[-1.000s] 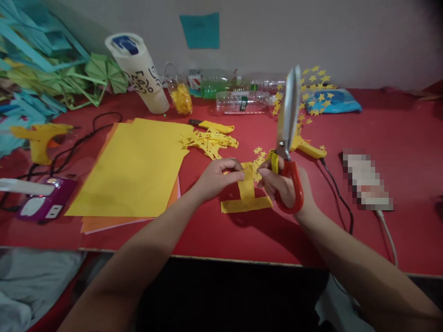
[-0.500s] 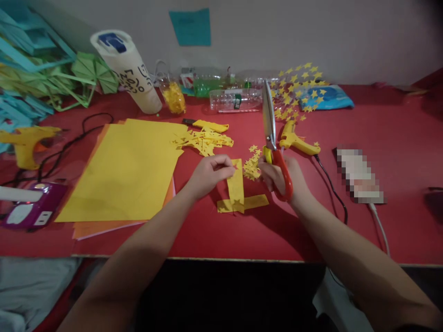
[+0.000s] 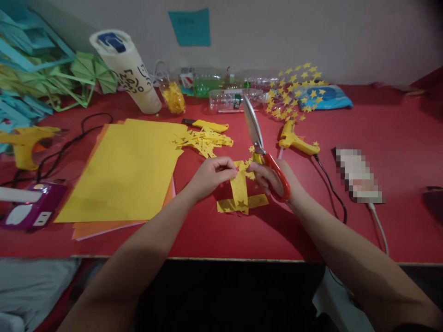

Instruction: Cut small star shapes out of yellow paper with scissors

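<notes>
Between thumb and fingers my left hand [image 3: 215,177] pinches the top of a yellow paper strip [image 3: 239,188], which hangs down with a star-shaped hole near its lower end. A second yellow strip [image 3: 259,201] lies flat on the table behind and below it. My right hand [image 3: 268,175] is closed around red-handled scissors [image 3: 277,177], their blades together and pointing up and away. The right fingertips are close to the strip's top edge. Small cut yellow stars [image 3: 249,173] lie partly hidden behind that hand.
Yellow paper sheets [image 3: 128,170] lie at left. Paper scraps [image 3: 204,142] and a yellow cutter [image 3: 211,126] are beyond my left hand. Glue guns [image 3: 298,140] with cords, a pixelated flat device [image 3: 358,175], a white tumbler [image 3: 128,69] and plastic bottles [image 3: 228,99] stand or lie around.
My right hand has moved left with the scissors, closer to the left hand, and the blades tilt more to the left. The held strip has shifted slightly right.
</notes>
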Motion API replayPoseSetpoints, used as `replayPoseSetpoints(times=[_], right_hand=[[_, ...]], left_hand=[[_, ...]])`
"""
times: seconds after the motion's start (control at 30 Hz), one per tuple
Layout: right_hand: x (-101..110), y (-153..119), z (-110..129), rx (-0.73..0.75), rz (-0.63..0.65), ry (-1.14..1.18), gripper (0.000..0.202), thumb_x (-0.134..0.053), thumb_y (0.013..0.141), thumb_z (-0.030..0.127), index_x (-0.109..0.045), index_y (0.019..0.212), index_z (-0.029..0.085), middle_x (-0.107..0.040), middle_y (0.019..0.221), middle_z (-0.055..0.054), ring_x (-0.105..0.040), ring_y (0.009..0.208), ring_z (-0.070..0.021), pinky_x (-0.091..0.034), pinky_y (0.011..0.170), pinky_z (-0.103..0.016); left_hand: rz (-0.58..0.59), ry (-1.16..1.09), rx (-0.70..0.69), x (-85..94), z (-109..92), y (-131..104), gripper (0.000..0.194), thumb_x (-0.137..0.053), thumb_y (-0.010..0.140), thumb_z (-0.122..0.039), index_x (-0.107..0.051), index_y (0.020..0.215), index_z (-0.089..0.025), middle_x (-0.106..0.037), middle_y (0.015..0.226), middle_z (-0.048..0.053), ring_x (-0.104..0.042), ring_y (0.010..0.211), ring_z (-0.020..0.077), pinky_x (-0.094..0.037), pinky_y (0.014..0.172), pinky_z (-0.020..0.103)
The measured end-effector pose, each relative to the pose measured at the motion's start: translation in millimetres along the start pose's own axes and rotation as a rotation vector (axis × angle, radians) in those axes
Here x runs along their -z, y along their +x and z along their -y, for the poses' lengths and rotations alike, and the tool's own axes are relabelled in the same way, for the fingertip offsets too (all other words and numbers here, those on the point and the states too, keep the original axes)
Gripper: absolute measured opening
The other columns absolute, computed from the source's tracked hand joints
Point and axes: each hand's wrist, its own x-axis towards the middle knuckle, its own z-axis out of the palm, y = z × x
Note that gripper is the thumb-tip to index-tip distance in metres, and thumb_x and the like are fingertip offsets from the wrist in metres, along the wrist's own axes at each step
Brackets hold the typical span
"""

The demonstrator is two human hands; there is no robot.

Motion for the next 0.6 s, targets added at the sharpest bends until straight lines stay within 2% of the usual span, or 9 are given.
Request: replayPoseSetpoints(times=[0.03,0.1,0.27,0.33,0.47,0.6], right_hand=[[-1.5,-2.0,1.1,-0.019,0.048,-0.02,0.039,-0.067,0.072,0.044,-0.041,0.052,0.023,-0.036,0.033,0.01,-0.038,0.03,-0.0068,-0.044,0.044,-0.024],[-4.7,-5.3,2.1,-0.056,0.061,-0.025,0.031,-0.069,0.069,0.043,-0.049,0.06,0.022,-0.038,0.032,0.011,-0.035,0.028,-0.0067,-0.041,0.04,-0.023],[-10.0,-8.7,0.2,-0.056,0.024,0.019,0.024,-0.065,0.07,0.036,-0.047,0.062,0.022,-0.04,0.035,0.011,-0.036,0.027,-0.0064,-0.031,0.034,-0.021],[-10.2,-8.1,-0.6,-0.028,-0.019,0.045,0.022,-0.064,0.071,0.036,-0.048,0.063,0.022,-0.041,0.036,0.011,-0.037,0.028,-0.0069,-0.032,0.034,-0.022],[-10.2,-6.7,-1.9,0.042,-0.075,0.122,0.024,-0.065,0.072,0.037,-0.048,0.064,0.023,-0.04,0.036,0.011,-0.036,0.029,-0.0069,-0.039,0.04,-0.024],[-11.6,-9.1,-2.8,0.112,-0.112,0.157,0.03,-0.067,0.072,0.039,-0.044,0.06,0.024,-0.039,0.035,0.011,-0.039,0.031,-0.0082,-0.043,0.043,-0.026]], left_hand=[[0.003,-0.002,0.009,-0.2,1.0,0.3,0.015,-0.059,0.07,-0.026,-0.052,0.06,-0.017,-0.047,0.06,-0.004,-0.041,0.059,0.0075,-0.033,0.06,0.025],[0.011,0.003,0.02,-0.6,3.0,1.0,0.015,-0.06,0.07,-0.027,-0.053,0.062,-0.017,-0.048,0.06,-0.004,-0.043,0.059,0.0077,-0.034,0.06,0.025],[-0.05,-0.053,-0.015,-1.2,3.8,2.1,0.016,-0.064,0.066,-0.025,-0.051,0.07,-0.018,-0.051,0.071,-0.004,-0.046,0.066,0.0078,-0.037,0.066,0.025],[-0.034,-0.065,0.012,-2.0,1.5,1.3,0.019,-0.066,0.066,-0.025,-0.051,0.076,-0.018,-0.051,0.075,-0.004,-0.047,0.069,0.0078,-0.037,0.067,0.025],[0.126,-0.007,0.094,-5.8,-2.9,-1.4,0.015,-0.064,0.072,-0.028,-0.054,0.07,-0.017,-0.048,0.066,-0.004,-0.045,0.064,0.0078,-0.037,0.064,0.025],[0.12,-0.058,0.117,-8.5,-1.6,-2.1,0.017,-0.063,0.074,-0.03,-0.057,0.068,-0.016,-0.054,0.067,-0.002,-0.048,0.064,0.0085,-0.038,0.064,0.026]])
